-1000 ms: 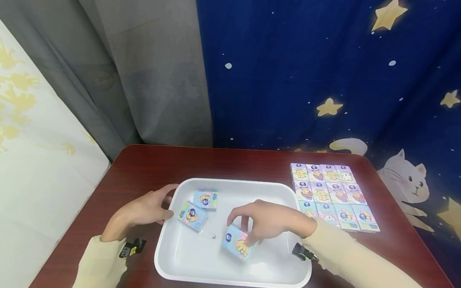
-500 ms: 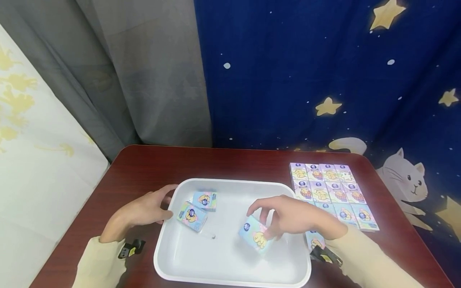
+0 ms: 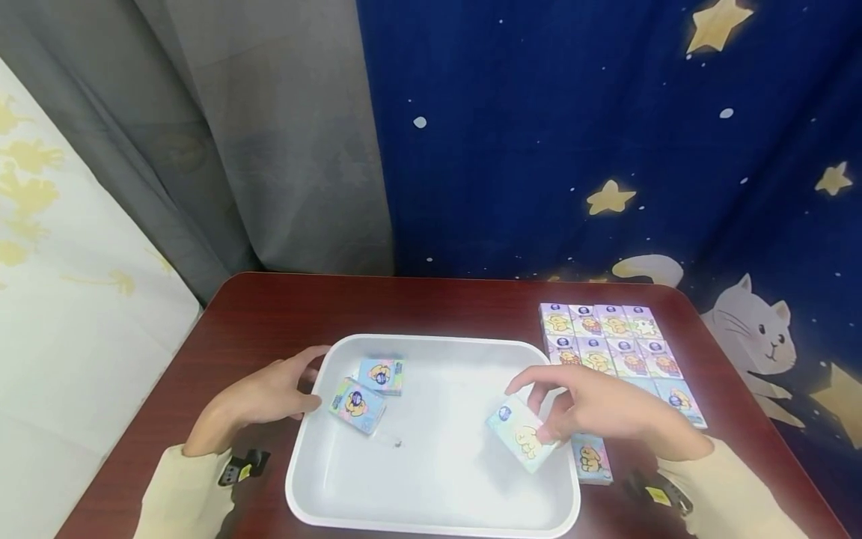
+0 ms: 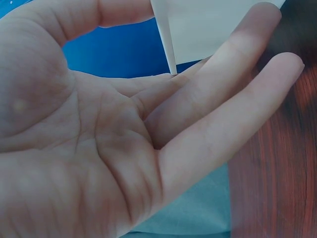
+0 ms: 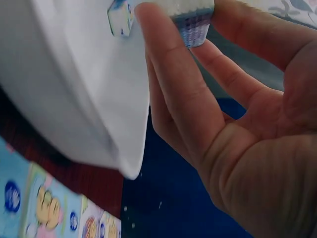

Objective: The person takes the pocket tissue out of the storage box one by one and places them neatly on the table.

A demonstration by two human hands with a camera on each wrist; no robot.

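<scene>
My right hand (image 3: 595,408) pinches a pale blue pocket tissue pack (image 3: 517,436) between thumb and fingers. It holds the pack tilted over the right part of a white tray (image 3: 431,528). In the right wrist view, the held pack (image 5: 193,25) shows between the fingertips. Two more blue packs lie in the tray's far left corner, one pack (image 3: 358,405) overlapping or touching the other pack (image 3: 381,374). At the tray's left rim, my left hand (image 3: 266,397) touches the edge with thumb and forefinger, its other fingers extended in the left wrist view (image 4: 213,104).
Tissue packs in purple and blue wrappers (image 3: 606,322) lie in tight rows right of the tray, partly covered by my right hand. One blue pack (image 3: 590,458) lies nearest the front, beside the tray's right rim. Curtains hang behind the dark red table (image 3: 404,307).
My right hand has moved right with the pack, from the tray's middle toward its right rim. The front pack of the rows has come into sight. The left hand has stayed at the rim.
</scene>
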